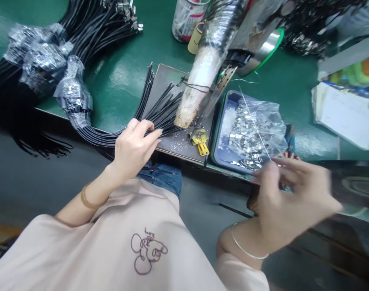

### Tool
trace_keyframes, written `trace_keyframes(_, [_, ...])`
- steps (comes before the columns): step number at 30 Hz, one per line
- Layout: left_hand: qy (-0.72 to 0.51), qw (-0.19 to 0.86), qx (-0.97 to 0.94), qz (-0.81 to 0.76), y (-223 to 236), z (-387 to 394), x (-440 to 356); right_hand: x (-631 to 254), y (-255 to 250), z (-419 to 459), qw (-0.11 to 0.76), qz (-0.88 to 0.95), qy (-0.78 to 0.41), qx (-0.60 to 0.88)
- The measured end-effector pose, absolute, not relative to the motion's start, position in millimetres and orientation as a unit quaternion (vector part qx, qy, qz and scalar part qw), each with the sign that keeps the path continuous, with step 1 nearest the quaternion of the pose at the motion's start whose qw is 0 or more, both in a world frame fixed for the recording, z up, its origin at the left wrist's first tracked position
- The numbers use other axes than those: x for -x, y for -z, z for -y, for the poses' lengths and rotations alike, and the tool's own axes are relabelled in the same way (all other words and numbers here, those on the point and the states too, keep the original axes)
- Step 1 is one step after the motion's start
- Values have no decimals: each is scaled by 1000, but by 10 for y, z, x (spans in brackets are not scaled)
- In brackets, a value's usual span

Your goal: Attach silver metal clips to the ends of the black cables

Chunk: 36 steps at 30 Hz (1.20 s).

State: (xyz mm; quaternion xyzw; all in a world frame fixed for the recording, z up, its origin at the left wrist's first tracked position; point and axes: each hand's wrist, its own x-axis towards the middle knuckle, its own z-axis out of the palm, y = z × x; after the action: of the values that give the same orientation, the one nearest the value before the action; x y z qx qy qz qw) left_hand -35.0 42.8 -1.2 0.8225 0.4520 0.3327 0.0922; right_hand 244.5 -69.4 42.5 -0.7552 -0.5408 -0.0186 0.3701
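My left hand [137, 141] is closed over a fanned bundle of black cables [99, 137] at the table's front edge, its fingertips on the strands. The bare cable ends point away on a grey board [172, 72]. My right hand [289, 194], blurred by motion, is raised beside a blue tray [218, 149]. Its thumb and finger pinch a thin silvery solder wire [255, 123], which stretches up across the tray. In that tray lies a plastic bag [263, 113] with small metal connectors [248, 159].
A taped white tube [199, 76] and a soldering iron [223, 83] slant over the board. Near them lie a yellow clip-like piece [200, 143] and metal crumbs. Wrapped cable bundles [45, 60] lie left; a cup [189, 20] stands behind. Pliers [290, 139] and papers [345, 115] are right.
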Motion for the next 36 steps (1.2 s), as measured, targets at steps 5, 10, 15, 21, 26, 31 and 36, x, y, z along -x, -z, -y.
trace_keyframes(5, [-286,22,-835,-469,149,-712,345,-2796,-392,392,201,590,49,780])
trace_keyframes(10, [-309,11,-819,-484,193,-881,408,-2907,-260,288,166,617,-2,769])
trace_keyframes(15, [-329,2,-835,-441,172,-760,401,-2785,-293,233,128,591,18,796])
trace_keyframes(21, [-285,-14,-874,-394,191,-696,306,-2717,-315,167,114,565,6,817])
trace_keyframes(26, [-332,17,-825,-457,242,-812,425,-2728,-306,242,170,545,0,821])
trace_keyframes(31, [-500,227,-645,-531,136,-785,494,-2667,-365,374,315,523,-5,792])
trace_keyframes(36, [-407,543,-628,-382,-179,-526,344,-2417,-433,442,493,452,-96,737])
